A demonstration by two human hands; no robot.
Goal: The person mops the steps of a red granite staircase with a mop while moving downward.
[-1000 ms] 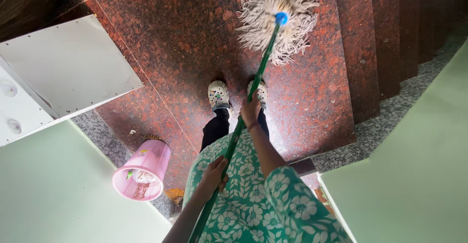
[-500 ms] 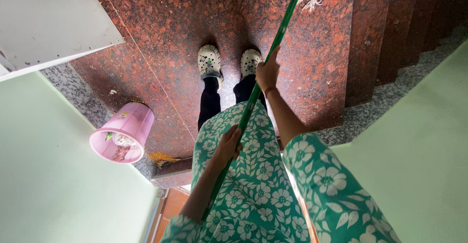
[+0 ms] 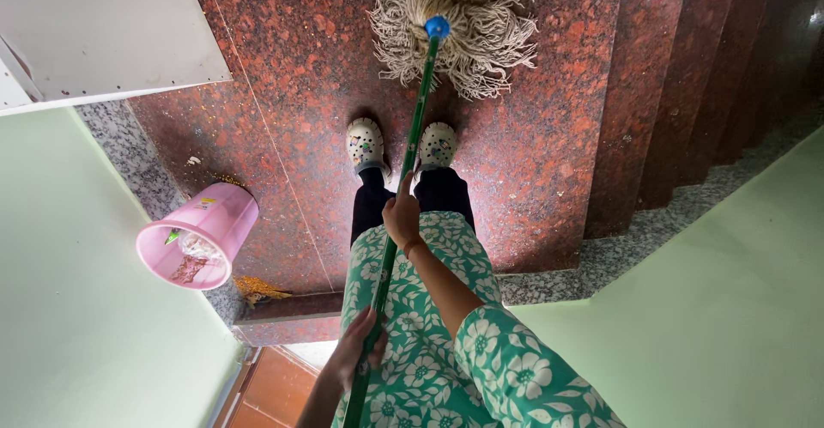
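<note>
Around the green mop handle (image 3: pixel 410 157), both hands' fingers (image 3: pixel 400 213) close, right above left.

Floor (image 3: pixel 532 136) is polished speckled red granite – pretty glossy; mop head (image 3: pixel 455 29) is shaggy cotton string, bucket (image 3: pixel 199 235) smooth pink plastic.

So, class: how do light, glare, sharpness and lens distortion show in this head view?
Head view: soft daylight, only faint shadows under the shoes; glare on the upper stair treads; mop head and pink bin sharp; wide lens bends the green walls outward.
</note>
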